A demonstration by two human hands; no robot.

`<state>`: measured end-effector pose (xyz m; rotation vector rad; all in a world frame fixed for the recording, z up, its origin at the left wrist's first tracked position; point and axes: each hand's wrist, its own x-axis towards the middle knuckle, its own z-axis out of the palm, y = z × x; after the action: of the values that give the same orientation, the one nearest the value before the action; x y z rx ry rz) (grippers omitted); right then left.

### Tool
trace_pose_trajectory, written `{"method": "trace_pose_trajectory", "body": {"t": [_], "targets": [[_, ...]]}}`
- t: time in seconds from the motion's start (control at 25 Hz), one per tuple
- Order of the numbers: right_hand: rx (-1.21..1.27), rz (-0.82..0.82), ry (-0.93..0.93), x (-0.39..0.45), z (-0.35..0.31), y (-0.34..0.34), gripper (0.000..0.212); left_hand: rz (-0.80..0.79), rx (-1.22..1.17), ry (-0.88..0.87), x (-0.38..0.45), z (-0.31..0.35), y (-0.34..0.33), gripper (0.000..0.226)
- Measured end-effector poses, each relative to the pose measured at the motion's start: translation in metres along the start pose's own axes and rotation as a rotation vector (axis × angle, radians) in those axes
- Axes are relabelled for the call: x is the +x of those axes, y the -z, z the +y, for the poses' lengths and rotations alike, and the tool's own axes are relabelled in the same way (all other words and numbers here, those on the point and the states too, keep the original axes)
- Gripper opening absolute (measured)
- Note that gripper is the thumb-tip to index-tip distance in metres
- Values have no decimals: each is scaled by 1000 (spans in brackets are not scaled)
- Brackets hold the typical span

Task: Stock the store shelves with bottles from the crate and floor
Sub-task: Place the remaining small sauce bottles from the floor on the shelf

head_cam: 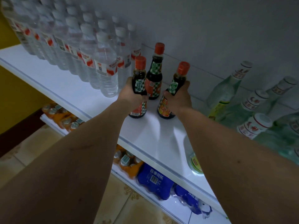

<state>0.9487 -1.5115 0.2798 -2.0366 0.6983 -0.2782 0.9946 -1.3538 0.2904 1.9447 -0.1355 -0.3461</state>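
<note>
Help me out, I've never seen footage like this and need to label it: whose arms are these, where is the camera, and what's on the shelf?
There is no machine here. A person wears a camera on the head, looking down along both bare arms. The left hand has its grip around one dark sauce bottle with an orange cap; the right hand grips a second sauce bottle. Both seem to rest on the white shelf. A third sauce bottle stands behind them, unheld. Clear water bottles stand left, pale green bottles right.
</note>
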Motion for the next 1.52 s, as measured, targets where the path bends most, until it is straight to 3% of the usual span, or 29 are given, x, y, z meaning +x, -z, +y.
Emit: {"method": "trace_pose_trajectory", "body": {"t": [0.2,0.48,0.72,0.84,0.92,1.0,1.04,1.12,1.28,1.4,1.52], "targets": [[33,-8,-75,33,0,-5,94,-117,-10,56,11,3,11,76],[116,-12,-189,68,-3,-4,90,-219,-28,111,22,-5,21,82],[81,57,-208,62,-5,-9,88,-148,-52,90,18,-6,15,82],[98,69,-345,25,-8,-16,104,-96,-73,50,1,-20,19,89],[147,239,-227,-20,-9,-28,90,-33,-108,40,-23,-41,27,90],[307,472,2,-85,-3,-47,51,121,-166,-25,-60,-71,38,68],[408,501,75,-123,2,-58,37,236,-161,-62,-83,-88,42,52],[534,375,117,-193,20,-80,20,430,-125,-39,-136,-129,47,29],[336,-136,-10,-279,81,-131,13,591,-163,362,-235,-227,53,18],[16,-628,-192,-311,142,-167,14,500,-79,622,-295,-299,48,21],[-303,-997,-416,-348,199,-199,18,306,-28,897,-341,-358,36,34]]}}
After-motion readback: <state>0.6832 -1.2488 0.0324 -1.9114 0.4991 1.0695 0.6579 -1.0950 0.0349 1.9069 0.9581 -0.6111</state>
